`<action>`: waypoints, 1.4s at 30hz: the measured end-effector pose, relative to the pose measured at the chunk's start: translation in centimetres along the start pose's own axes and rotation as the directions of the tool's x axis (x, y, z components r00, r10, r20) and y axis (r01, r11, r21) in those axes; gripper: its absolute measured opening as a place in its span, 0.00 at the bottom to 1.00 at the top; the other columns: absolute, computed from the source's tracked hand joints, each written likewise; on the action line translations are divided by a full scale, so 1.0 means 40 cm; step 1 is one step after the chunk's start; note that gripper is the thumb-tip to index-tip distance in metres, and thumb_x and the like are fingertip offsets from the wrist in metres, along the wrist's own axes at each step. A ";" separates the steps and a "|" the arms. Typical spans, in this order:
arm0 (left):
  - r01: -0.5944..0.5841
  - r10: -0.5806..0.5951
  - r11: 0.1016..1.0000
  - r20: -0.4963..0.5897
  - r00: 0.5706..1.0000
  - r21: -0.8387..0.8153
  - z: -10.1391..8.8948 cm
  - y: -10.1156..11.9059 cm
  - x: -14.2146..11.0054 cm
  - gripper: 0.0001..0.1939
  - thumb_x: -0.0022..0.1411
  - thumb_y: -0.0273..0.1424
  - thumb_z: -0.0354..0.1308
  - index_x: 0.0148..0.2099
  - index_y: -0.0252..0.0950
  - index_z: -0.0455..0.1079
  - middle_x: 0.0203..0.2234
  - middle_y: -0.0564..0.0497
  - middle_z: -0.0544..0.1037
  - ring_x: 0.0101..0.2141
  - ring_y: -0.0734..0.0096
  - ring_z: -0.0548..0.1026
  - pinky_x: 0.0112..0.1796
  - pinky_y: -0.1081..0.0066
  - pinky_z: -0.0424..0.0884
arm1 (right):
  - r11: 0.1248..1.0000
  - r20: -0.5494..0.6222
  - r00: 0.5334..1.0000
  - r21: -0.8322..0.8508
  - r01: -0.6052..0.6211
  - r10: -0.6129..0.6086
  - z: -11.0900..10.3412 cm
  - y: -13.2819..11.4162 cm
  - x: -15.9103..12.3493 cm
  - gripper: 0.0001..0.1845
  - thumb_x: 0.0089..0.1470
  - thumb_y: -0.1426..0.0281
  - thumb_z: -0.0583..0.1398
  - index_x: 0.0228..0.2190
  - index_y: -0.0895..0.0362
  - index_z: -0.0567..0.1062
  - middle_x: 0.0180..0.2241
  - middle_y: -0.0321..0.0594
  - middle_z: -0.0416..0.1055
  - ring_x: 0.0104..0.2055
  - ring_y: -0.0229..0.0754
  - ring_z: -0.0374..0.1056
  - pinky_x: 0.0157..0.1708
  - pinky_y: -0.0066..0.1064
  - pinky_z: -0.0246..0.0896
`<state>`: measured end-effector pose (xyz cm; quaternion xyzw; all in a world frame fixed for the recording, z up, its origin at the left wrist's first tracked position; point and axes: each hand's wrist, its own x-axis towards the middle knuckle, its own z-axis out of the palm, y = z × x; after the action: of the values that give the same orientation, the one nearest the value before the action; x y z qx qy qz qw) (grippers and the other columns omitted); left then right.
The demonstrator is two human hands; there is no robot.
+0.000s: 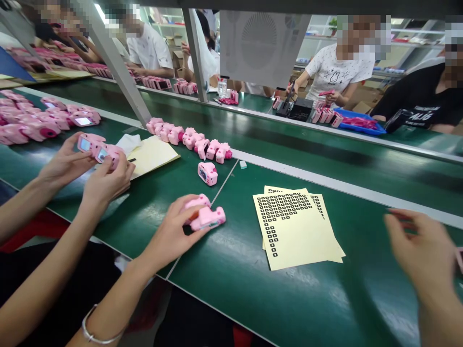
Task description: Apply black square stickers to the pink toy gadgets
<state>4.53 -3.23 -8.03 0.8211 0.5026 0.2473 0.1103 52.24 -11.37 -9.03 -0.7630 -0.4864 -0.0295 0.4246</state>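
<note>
My left hand (173,231), with a silver bangle on the wrist, is closed around a pink toy camera (208,219) low over the green table. More pink shows behind its fingers; I cannot tell whether that is a second camera. My right hand (421,250) is raised at the right, fingers loosely curled and apart, with nothing seen in it. Between my hands lie yellow sticker sheets (292,236) with rows of small black squares, partly used up. Another pink toy camera (207,173) rests on the table beyond my left hand.
At left, a co-worker's hands (97,164) hold two pink cameras with lit screens. A row of pink cameras (188,138) lines the divider, near a yellow sheet (154,156) and a small pale block (242,165). Across the bench, people work beside a blue tray (379,129). A metal post (112,62) rises at left.
</note>
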 end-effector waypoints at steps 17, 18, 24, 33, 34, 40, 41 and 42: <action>0.046 0.175 0.841 0.351 0.920 -0.539 0.037 0.092 0.034 0.30 0.53 0.42 0.65 0.58 0.48 0.66 0.58 0.48 0.63 0.62 0.62 0.59 0.63 0.58 0.57 | 0.833 0.691 0.469 0.499 0.240 -0.549 0.196 -0.358 -0.267 0.29 0.55 0.62 0.62 0.54 0.50 0.58 0.52 0.42 0.63 0.52 0.44 0.61 0.51 0.40 0.61; 0.064 0.163 0.827 0.347 0.924 -0.559 0.037 0.090 0.037 0.28 0.56 0.41 0.63 0.58 0.47 0.66 0.58 0.48 0.64 0.61 0.63 0.59 0.63 0.59 0.57 | 0.822 0.678 0.469 0.508 0.256 -0.565 0.202 -0.361 -0.274 0.25 0.56 0.62 0.61 0.52 0.51 0.60 0.50 0.42 0.65 0.50 0.44 0.62 0.50 0.41 0.61; 0.106 0.060 0.868 0.314 0.947 -0.485 0.058 0.090 0.061 0.19 0.57 0.41 0.61 0.52 0.45 0.71 0.55 0.49 0.66 0.56 0.67 0.65 0.60 0.63 0.59 | 0.852 0.752 0.506 0.520 -0.060 -0.423 0.198 -0.360 -0.279 0.15 0.61 0.59 0.55 0.46 0.52 0.66 0.37 0.38 0.67 0.35 0.38 0.64 0.35 0.32 0.61; 0.124 0.010 0.861 0.260 0.966 -0.494 0.091 0.118 0.090 0.18 0.52 0.44 0.64 0.42 0.38 0.73 0.41 0.50 0.75 0.41 0.70 0.72 0.46 0.68 0.68 | 0.592 0.659 0.743 0.556 -0.584 0.114 0.198 -0.275 -0.176 0.22 0.52 0.51 0.60 0.41 0.54 0.68 0.34 0.38 0.68 0.28 0.34 0.64 0.21 0.21 0.56; 0.138 -0.007 0.840 0.244 0.970 -0.524 0.093 0.125 0.101 0.19 0.51 0.43 0.66 0.41 0.37 0.73 0.40 0.49 0.75 0.40 0.70 0.72 0.45 0.68 0.68 | 0.585 0.611 0.774 0.572 -0.576 0.165 0.204 -0.260 -0.161 0.23 0.51 0.51 0.61 0.41 0.54 0.69 0.34 0.38 0.69 0.29 0.34 0.64 0.21 0.20 0.57; 0.416 -0.123 0.399 0.402 0.907 -0.817 0.146 0.196 0.208 0.23 0.47 0.40 0.69 0.41 0.33 0.69 0.35 0.47 0.75 0.32 0.67 0.76 0.26 0.71 0.74 | 0.489 0.429 0.846 0.690 -0.533 0.317 0.223 -0.196 -0.107 0.22 0.49 0.53 0.61 0.39 0.55 0.70 0.38 0.38 0.70 0.34 0.36 0.68 0.26 0.22 0.63; 0.453 -0.101 0.332 0.446 0.889 -0.827 0.161 0.207 0.223 0.23 0.46 0.38 0.70 0.41 0.33 0.68 0.34 0.47 0.75 0.32 0.66 0.77 0.24 0.71 0.74 | 0.482 0.420 0.849 0.699 -0.528 0.322 0.223 -0.190 -0.105 0.22 0.48 0.53 0.61 0.38 0.55 0.70 0.38 0.38 0.70 0.33 0.36 0.68 0.25 0.22 0.62; 0.480 -0.078 0.287 0.479 0.874 -0.829 0.176 0.216 0.235 0.22 0.46 0.36 0.70 0.40 0.32 0.69 0.33 0.47 0.74 0.31 0.66 0.77 0.22 0.72 0.74 | 0.478 0.415 0.850 0.704 -0.525 0.323 0.225 -0.185 -0.103 0.21 0.49 0.53 0.61 0.38 0.56 0.70 0.38 0.38 0.70 0.33 0.36 0.68 0.25 0.22 0.62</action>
<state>18.34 1.45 -7.53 0.5337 0.3792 0.3156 0.6869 41.08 -7.02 -12.05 -0.5851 -0.2856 0.3840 0.6547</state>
